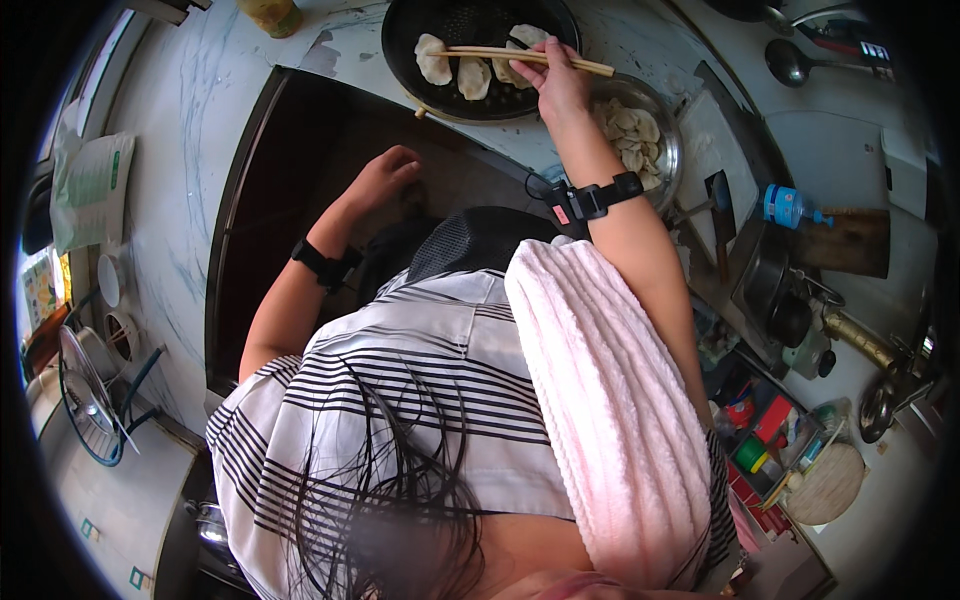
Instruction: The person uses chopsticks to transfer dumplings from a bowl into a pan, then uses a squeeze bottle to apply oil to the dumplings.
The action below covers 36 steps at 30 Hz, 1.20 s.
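Observation:
Wooden chopsticks (517, 55) lie in the grip of my right hand (561, 82), above a black frying pan (409, 88). Their tips reach the dumpling (433, 61) at the pan's left; whether they press on it I cannot tell. A second dumpling (474, 79) sits beside it, and more dumplings lie partly behind the chopsticks and my fingers. Under my right forearm, a steel bowl (670, 124) holds a pile of dumplings (630, 135). My left hand (394, 169) hangs below the counter edge with loosely curled fingers, holding nothing.
A marble-patterned counter (187, 150) runs along the front and left. On the right are a cutting board (716, 142), a cleaver (721, 225) and a blue-labelled bottle (787, 206). At left stand a plastic bag (94, 191) and a dish rack (112, 450). A pink towel (600, 375) drapes my shoulder.

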### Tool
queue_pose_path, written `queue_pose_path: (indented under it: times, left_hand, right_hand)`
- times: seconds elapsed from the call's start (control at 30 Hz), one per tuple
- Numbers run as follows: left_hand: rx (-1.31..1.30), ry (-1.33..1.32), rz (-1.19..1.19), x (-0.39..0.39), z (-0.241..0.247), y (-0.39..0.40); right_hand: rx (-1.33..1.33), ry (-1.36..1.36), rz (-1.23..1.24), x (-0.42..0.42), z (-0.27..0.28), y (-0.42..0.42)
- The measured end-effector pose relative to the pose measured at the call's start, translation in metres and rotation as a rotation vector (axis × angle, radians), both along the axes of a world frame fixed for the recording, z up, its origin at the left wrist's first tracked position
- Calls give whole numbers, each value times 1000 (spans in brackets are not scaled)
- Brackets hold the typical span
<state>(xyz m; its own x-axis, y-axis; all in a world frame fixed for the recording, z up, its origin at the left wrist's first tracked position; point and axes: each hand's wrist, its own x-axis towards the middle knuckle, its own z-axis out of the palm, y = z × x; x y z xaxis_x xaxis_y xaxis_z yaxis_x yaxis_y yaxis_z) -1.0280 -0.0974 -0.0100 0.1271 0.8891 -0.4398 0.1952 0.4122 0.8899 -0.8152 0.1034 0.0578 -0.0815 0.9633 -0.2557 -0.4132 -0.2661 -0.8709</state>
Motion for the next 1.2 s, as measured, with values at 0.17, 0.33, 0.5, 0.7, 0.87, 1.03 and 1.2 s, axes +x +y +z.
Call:
queue_pose_path:
  times: [0.17, 0.33, 0.5, 0.7, 0.87, 1.03, 1.2]
  left_hand:
    - [17, 33, 17, -11, -12, -11]
    - [-105, -10, 93, 0, 14, -13]
    - [-70, 6, 38, 4, 17, -3]
    - [-118, -183, 117, 4, 18, -2]
    - [-142, -118, 65, 0, 13, 2]
    - [-67, -24, -50, 1, -3, 14]
    - [144, 268, -234, 21, 2, 27]
  right_hand:
    - [1, -98, 61, 8, -3, 3]
    - [201, -248, 136, 13, 38, -4]
    - [390, -318, 200, 12, 57, -7]
    - [516, -476, 276, -6, 29, -14]
    - [278, -325, 18, 81, 69, -1]
    - [384, -621, -35, 197, 82, -28]
    - [156, -624, -172, 249, 61, -78]
